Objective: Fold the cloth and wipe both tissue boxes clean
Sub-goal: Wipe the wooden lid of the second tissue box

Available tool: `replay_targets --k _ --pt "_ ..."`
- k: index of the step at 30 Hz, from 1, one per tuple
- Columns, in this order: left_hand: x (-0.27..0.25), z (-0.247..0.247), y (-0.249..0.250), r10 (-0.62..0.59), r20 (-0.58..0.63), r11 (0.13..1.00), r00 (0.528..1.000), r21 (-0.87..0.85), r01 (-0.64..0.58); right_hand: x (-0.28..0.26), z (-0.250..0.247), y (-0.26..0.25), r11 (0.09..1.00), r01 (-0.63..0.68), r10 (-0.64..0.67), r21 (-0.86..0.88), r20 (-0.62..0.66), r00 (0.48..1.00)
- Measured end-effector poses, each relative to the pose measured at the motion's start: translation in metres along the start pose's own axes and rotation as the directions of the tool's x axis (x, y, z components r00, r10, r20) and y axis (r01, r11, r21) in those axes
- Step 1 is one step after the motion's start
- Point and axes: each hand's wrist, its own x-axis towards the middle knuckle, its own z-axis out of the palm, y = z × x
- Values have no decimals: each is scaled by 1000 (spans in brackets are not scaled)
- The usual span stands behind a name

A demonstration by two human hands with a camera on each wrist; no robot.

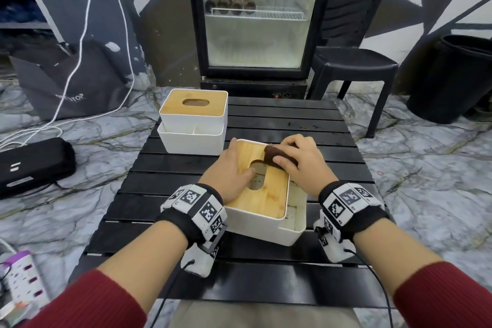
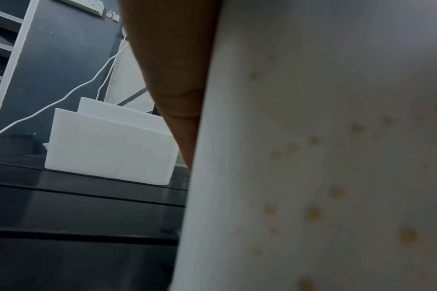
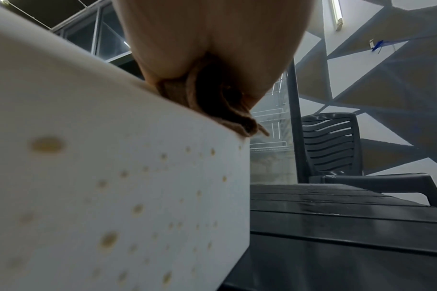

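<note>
Wiping the near tissue box (image 1: 266, 202)
My right hand (image 1: 300, 160) clamps the folded cloth (image 1: 277, 158) on its lid; my left hand (image 1: 229, 170) presses flat, fingers straight.

Partly legible "TOP" on grey bag (image 1: 66, 82).

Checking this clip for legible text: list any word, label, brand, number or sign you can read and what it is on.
"...TOP": end of a pale print on the dark bag on the floor; the letters before it are too blurred to read.
Wrist bands: black-and-white square code patterns, no readable words.
Black case on the floor: pale bars, no letters.
Near tissue box, far tissue box, fridge: no text seen.
</note>
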Motion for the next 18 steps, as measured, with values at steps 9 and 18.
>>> replay_targets --k 9,18 --pt "1 3 -1 -16 -20 999 1000 28 17 9 -1 -2 997 -73 72 18 39 997" --pt "2 3 -2 -20 -17 1000 1000 18 20 -33 -16 -29 997 46 -51 57 99 994"
